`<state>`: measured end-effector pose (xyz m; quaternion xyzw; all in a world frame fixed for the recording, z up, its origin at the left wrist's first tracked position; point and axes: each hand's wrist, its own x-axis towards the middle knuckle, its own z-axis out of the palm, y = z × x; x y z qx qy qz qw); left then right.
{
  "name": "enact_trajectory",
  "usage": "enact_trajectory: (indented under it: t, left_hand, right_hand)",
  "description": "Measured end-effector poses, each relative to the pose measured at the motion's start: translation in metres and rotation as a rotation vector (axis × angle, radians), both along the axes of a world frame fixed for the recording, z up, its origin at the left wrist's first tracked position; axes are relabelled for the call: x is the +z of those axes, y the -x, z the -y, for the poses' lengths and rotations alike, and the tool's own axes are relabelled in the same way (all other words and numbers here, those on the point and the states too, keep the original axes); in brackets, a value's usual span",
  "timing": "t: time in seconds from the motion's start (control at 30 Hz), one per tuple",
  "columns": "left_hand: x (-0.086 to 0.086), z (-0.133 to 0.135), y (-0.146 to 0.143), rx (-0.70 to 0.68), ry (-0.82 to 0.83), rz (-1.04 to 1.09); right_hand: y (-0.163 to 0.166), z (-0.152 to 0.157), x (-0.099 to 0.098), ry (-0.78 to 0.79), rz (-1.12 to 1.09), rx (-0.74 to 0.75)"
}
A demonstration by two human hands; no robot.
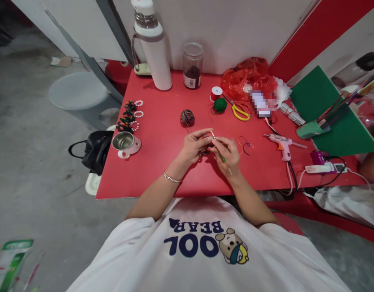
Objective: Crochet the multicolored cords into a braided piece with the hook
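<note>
Both hands meet over the middle of the red table [150, 162]. My left hand [193, 147] is closed around a small multicoloured crochet piece [205, 147], pinching it between thumb and fingers. My right hand [228, 153] grips a thin crochet hook [218, 147] with a green handle, its tip at the piece. A strand runs back from the work to a multicoloured yarn ball [187, 117] lying just beyond my hands. A silver bracelet circles my left wrist.
Behind: white flask [153, 48], glass jar [192, 65], red spool [216, 93], green yarn ball [220, 105], yellow scissors [240, 112], red bag [248, 79]. Right: glue gun [281, 144], power strip [322, 167], green board [336, 117]. Left: finished pieces with bead rings [129, 117], metal cup [123, 141], black bag [94, 151].
</note>
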<state>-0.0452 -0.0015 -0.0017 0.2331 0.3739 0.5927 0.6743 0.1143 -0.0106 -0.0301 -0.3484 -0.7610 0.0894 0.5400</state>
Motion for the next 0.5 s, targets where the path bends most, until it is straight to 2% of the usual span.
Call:
enact_trajectory:
  t: [0.1,0.17,0.33,0.5]
  left_hand:
    - [0.004,0.002,0.002,-0.069,0.044,0.086]
    - [0.007,0.003,0.006,-0.094,0.064,0.104]
    - [0.015,0.003,0.013,-0.15,0.091,0.058]
    - [0.016,0.001,0.016,-0.133,0.096,-0.008]
  right_hand:
    - [-0.004,-0.003,0.0,0.005,-0.026,0.025]
    - [-0.011,-0.007,0.006,0.038,-0.054,0.11]
    - [-0.033,-0.016,0.024,0.209,0.002,0.269]
    - [-0.047,-0.022,0.035,0.207,0.109,0.306]
